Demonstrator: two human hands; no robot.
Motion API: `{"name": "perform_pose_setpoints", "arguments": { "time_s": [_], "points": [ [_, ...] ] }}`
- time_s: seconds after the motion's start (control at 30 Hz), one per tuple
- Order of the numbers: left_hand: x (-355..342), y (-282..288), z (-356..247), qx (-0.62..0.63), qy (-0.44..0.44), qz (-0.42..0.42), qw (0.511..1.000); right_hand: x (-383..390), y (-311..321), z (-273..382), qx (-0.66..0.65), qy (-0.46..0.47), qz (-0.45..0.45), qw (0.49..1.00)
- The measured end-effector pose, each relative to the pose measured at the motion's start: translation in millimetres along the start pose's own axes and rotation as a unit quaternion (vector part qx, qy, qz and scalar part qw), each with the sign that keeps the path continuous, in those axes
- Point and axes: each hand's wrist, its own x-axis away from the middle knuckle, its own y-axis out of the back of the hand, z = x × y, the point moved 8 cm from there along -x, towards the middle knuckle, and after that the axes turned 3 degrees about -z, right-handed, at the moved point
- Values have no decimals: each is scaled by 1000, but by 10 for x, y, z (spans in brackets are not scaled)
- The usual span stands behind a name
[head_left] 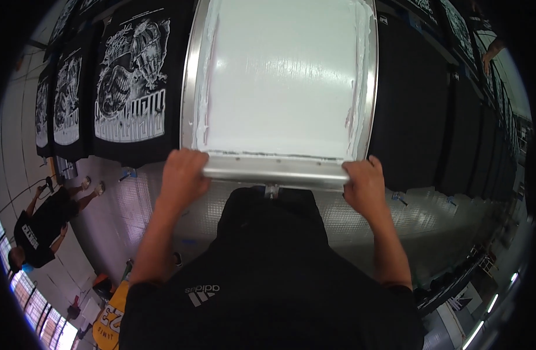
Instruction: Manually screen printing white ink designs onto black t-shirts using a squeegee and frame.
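A metal-framed printing screen [282, 76] stretches away in front of me, its mesh coated with white ink that is thicker and streaky along both sides. My left hand [185, 179] is closed at the left end of the near metal bar. At the right end, my right hand [364, 184] grips the same bar, thumb side toward the mesh. Both hands' undersides are hidden. Left of the screen lies a black shirt [134, 76] with a white and grey print. To the right is a plain black shirt [414, 105].
More printed shirts [68, 102] line the far left, and plain black ones [469, 128] continue rightward. A person in black [40, 227] is at the left on the tiled floor. Another person's hand [491, 55] reaches in at the far right. A yellow jersey [111, 318] shows lower left.
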Motion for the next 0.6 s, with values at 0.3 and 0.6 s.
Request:
{"name": "perform_pose_setpoints", "arguments": {
  "time_s": [0.3, 0.6],
  "points": [
    [461, -417, -11, 34, 52, 43, 997, 357, -517, 28, 12, -78, 101, 992],
    [-544, -516, 454, -26, 24, -82, 996, -648, -395, -563, 48, -58, -38, 996]
  ]
}}
